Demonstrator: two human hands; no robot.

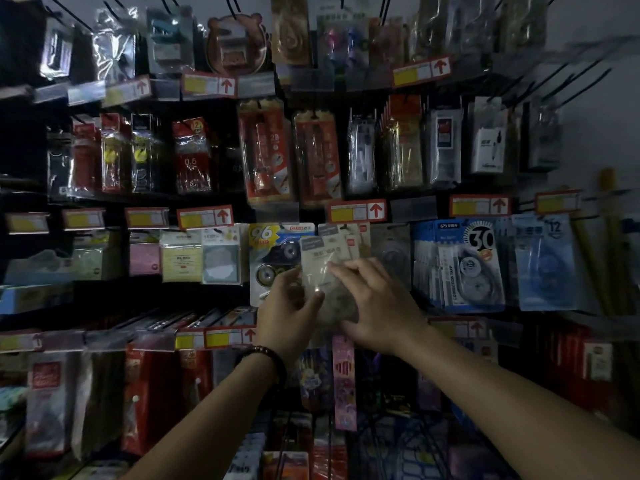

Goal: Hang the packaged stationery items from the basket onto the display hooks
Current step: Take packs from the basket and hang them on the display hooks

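Observation:
A clear plastic packet [323, 268] with a pale card header sits in front of the third row of the display wall, held up by both hands. My left hand [289, 313] grips its lower left edge, thumb on the front. My right hand [374, 303] holds its right side, fingers curled over the top of the packet. Similar pale packets [346, 237] hang on a hook just behind it. The hook's tip is hidden by the packets. A dark wire basket [408, 445] shows dimly at the bottom, below my forearms.
Hooks full of packaged stationery cover the wall: a yellow-and-blue "96" tape pack [273, 251] to the left, blue correction tape packs [464, 265] to the right, red pencil packs [266, 154] above. Red-and-yellow price tags [356, 211] line each rail. Bare black hooks [568, 77] jut out at upper right.

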